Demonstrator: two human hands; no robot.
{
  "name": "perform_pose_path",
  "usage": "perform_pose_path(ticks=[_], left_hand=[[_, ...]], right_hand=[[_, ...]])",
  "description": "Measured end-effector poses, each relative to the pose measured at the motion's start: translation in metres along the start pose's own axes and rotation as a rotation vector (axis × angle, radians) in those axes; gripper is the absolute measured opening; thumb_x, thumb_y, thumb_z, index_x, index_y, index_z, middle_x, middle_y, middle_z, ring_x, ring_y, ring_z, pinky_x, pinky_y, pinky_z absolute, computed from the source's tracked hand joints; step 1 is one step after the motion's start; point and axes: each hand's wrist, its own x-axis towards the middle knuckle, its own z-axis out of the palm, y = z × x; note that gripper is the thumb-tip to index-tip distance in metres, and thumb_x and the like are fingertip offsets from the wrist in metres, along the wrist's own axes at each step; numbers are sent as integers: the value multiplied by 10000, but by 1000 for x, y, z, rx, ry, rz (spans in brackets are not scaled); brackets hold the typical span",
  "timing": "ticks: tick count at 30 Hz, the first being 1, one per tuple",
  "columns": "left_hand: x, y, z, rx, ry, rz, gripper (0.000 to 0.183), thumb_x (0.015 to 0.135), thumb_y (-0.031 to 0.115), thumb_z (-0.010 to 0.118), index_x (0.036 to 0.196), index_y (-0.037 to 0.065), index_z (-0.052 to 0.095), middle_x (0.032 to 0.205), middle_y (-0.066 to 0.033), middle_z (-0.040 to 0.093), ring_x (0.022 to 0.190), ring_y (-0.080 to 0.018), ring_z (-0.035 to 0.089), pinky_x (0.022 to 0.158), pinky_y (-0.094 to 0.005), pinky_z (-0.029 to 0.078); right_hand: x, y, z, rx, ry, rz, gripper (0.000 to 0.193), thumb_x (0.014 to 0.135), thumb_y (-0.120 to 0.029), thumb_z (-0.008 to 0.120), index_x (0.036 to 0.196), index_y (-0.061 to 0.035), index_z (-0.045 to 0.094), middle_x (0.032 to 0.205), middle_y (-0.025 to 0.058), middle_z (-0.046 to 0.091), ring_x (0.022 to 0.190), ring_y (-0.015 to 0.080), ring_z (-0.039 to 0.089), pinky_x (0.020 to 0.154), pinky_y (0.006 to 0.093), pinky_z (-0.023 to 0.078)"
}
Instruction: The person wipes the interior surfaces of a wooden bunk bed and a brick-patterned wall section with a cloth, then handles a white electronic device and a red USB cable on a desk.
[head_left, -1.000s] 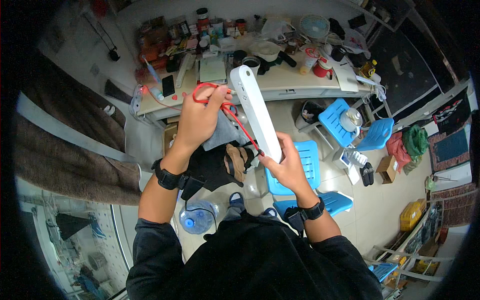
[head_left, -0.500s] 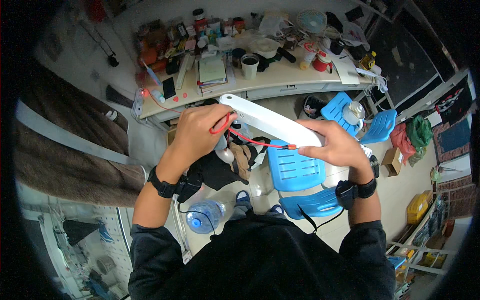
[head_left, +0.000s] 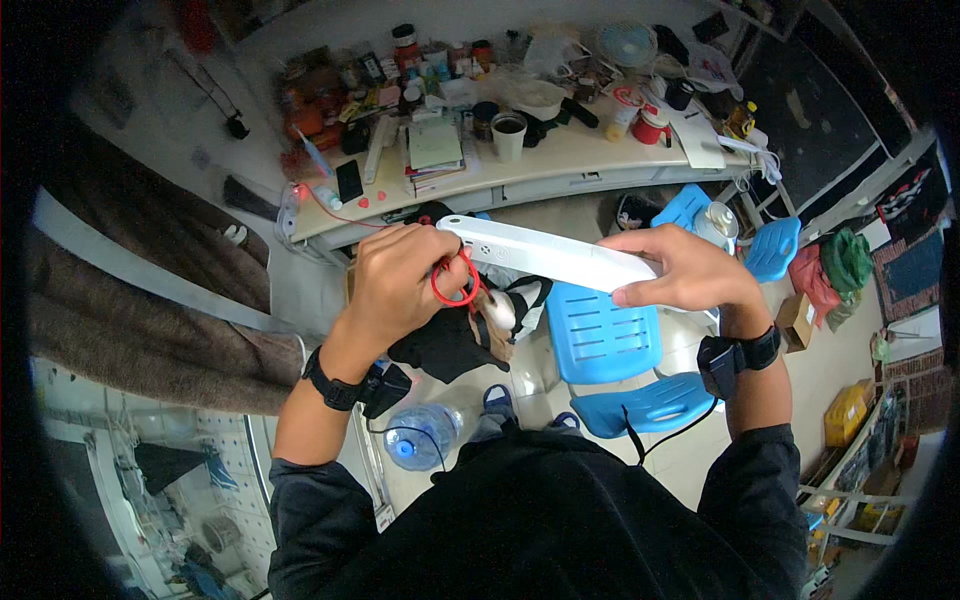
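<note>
A long white plastic bar-shaped device [head_left: 550, 255] spans my two hands, tilted slightly down to the right. Small openings and a round mark show on its side near the left end. Closed fingers of my left hand [head_left: 393, 280] grip that end, and a loop of thin red cable [head_left: 477, 290] hangs from them. Whether the cable is plugged into the device is hidden by the fingers. At the other end, my right hand [head_left: 692, 270] clasps the bar, thumb on the near side and fingers over the far side. Both wrists wear black straps.
Ahead stands a cluttered desk [head_left: 560, 172] with a phone [head_left: 349, 180], papers [head_left: 434, 145] and a cup [head_left: 508, 138]. Blue chairs [head_left: 606, 335] stand below my right hand. A large water bottle [head_left: 418, 437] and dark cloth [head_left: 445, 348] are below my left.
The red cable, stretched along the bar with its plug near my right thumb before, is now bunched in a loop at my left hand. The bar lies more level.
</note>
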Motion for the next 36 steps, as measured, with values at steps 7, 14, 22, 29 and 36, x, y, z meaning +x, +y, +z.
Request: perform_pose_path(ticks=[7, 14, 22, 29, 36], left_hand=[[-9, -2, 1, -143, 20, -198, 207, 700, -9, 668, 868, 4, 548, 718, -129, 614, 621, -274, 605, 609, -330, 485], [-4, -9, -2, -9, -65, 82, 263, 635, -15, 684, 872, -4, 571, 743, -107, 601, 638, -258, 581, 573, -334, 434], [-6, -13, 0, 7, -101, 115, 231, 613, 11, 674, 827, 10, 587, 784, -85, 581, 639, -231, 560, 564, -328, 423], [-2, -9, 1, 136, -169, 128, 110, 700, 55, 636, 792, 38, 577, 779, -70, 574, 645, -218, 554, 579, -315, 431], [-1, -7, 0, 196, -186, 137, 104, 711, 60, 631, 798, 36, 582, 786, -71, 575, 655, -212, 558, 589, -316, 436]], right_hand=[[2, 5, -1, -26, 16, -2, 480, 751, -261, 696, 1149, -19, 580, 955, 169, 659, 827, 241, 632, 766, 323, 475], [6, -2, -10, -32, -32, 43, 478, 761, -210, 709, 1159, 9, 560, 1005, 126, 626, 872, 187, 581, 790, 305, 457], [7, -2, -13, -19, -16, 36, 480, 752, -201, 712, 1152, 15, 560, 1000, 127, 633, 876, 183, 584, 811, 294, 454], [6, -4, -10, -122, 48, -10, 522, 717, -219, 717, 1153, 18, 558, 1022, 173, 629, 912, 261, 605, 832, 330, 456], [5, 0, 10, -316, 260, -168, 522, 688, -181, 704, 1146, 17, 553, 960, 191, 608, 881, 327, 590, 812, 365, 458]])
